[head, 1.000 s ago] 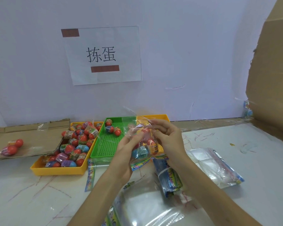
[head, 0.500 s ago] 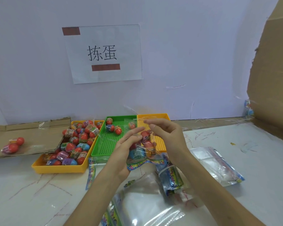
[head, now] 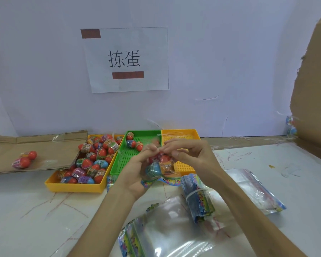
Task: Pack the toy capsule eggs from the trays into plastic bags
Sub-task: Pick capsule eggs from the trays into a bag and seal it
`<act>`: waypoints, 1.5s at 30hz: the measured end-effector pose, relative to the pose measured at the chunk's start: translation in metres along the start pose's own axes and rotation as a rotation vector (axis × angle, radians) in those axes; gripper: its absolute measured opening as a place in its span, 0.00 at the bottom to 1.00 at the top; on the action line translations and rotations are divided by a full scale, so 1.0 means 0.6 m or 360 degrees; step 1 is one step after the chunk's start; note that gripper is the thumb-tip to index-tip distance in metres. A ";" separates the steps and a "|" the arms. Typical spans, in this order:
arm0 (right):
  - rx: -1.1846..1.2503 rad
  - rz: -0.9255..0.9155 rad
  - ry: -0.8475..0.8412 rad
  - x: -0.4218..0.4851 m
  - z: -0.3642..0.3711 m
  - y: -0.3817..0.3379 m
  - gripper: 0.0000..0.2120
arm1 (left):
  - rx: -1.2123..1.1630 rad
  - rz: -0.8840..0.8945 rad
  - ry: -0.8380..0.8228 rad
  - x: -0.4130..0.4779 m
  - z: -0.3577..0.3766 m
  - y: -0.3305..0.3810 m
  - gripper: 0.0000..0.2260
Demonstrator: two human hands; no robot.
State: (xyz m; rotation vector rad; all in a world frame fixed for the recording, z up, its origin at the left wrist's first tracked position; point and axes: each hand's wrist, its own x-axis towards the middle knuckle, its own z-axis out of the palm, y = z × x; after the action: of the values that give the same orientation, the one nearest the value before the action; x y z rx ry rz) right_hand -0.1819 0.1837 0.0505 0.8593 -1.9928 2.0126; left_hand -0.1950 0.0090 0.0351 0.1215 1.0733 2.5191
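Clear plastic bag (head: 160, 166) with capsule eggs (head: 153, 168) held above green tray (head: 127, 158); left hand (head: 137, 173) and right hand (head: 189, 156) fingers pinch its top edge.

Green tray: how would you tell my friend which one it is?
Find the white paper sign on the wall. Below it, the green tray sits between the left yellow tray and the right yellow tray. It alone is green.
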 end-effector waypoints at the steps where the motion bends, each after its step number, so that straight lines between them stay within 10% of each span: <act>1: -0.0039 -0.0026 -0.0035 0.000 0.000 -0.001 0.09 | -0.0024 -0.0008 -0.0013 -0.002 0.000 0.001 0.07; 28: 0.0730 0.0111 0.0131 0.004 -0.003 0.007 0.14 | -0.0018 0.0119 -0.0312 -0.009 -0.004 0.003 0.16; 31: 0.0026 -0.0071 0.0296 0.003 -0.008 0.002 0.07 | 0.0057 0.0046 -0.0075 -0.003 0.000 0.004 0.31; 35: -0.0905 -0.0340 0.0212 -0.003 0.034 0.012 0.16 | 0.0198 0.0177 0.0082 0.001 0.003 -0.011 0.08; 45: -0.1018 -0.0532 0.0497 -0.011 0.063 0.043 0.07 | 0.0505 0.0413 0.0247 0.011 0.006 -0.042 0.17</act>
State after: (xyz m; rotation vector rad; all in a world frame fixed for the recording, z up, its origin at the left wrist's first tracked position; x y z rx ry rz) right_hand -0.1796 0.1469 0.0223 0.6234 -1.9592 1.1346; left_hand -0.1918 0.0297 0.0194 0.1650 1.6097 2.5943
